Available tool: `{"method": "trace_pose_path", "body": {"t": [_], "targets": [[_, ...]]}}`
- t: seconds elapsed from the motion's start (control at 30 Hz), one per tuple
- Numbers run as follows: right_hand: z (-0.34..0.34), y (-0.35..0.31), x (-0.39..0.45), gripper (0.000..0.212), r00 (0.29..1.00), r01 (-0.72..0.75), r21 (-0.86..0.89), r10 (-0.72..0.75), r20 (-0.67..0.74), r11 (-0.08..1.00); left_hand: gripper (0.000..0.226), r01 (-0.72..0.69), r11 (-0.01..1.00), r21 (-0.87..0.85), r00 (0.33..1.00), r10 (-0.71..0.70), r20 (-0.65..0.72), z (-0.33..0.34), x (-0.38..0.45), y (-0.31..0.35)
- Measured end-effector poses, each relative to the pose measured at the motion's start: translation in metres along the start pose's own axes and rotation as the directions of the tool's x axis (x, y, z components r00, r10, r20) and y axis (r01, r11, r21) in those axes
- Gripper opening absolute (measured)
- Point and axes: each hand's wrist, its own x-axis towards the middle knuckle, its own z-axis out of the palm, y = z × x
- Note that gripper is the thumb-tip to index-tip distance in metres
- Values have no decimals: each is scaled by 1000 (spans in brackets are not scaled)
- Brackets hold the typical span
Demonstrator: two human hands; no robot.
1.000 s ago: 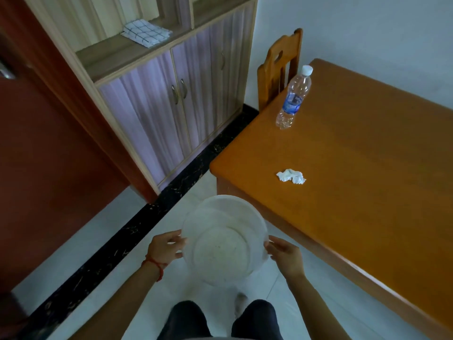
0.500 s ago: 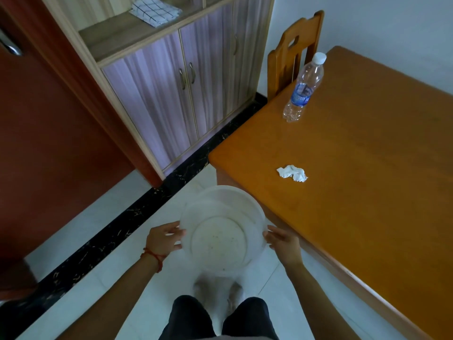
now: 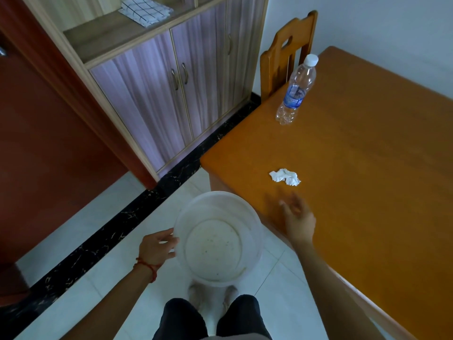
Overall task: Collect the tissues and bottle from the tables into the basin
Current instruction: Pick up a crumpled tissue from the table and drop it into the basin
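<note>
Fingers (image 3: 289, 204) spread near tissue (image 3: 285, 177), bottle (image 3: 296, 90) upright

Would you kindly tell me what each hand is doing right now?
Left hand: closed on the basin rim.
Right hand: open, empty, over the table.

The basin (image 3: 218, 238) is round, white and translucent, empty, with faint specks on its bottom. It is held level above the floor, just beside the table's near corner. The tissue (image 3: 285, 177) is white and crumpled, lying on the tabletop near that corner. The bottle (image 3: 296, 90) is clear plastic with a white cap and blue label, standing upright farther back near the table edge.
</note>
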Motion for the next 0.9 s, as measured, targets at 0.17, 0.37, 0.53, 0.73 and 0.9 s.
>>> {"method": "trace_pose_path", "body": {"t": [0.17, 0.37, 0.53, 0.73, 0.9], "targets": [[14, -16, 58, 53, 995, 75, -93, -81, -65, 993, 36, -11, 1000, -7, 1000, 11, -12, 1, -3, -3], [32, -12, 92, 49, 978, 206, -339, -179, 111, 918, 35, -8, 1000, -18, 1000, 7, -24, 2, -5, -6], [34, -5, 87, 29, 945, 323, -386, -316, 85, 864, 36, 2, 999, -37, 999, -3, -37, 2, -5, -9], [28, -29, 45, 22, 931, 360, -118, -348, 110, 925, 36, 11, 999, -46, 999, -13, -34, 4, -8, -8], [41, -35, -22, 15, 832, 438, -34, -391, 393, 898, 37, 9, 999, -33, 1000, -10, -29, 5, -14, -5]]}}
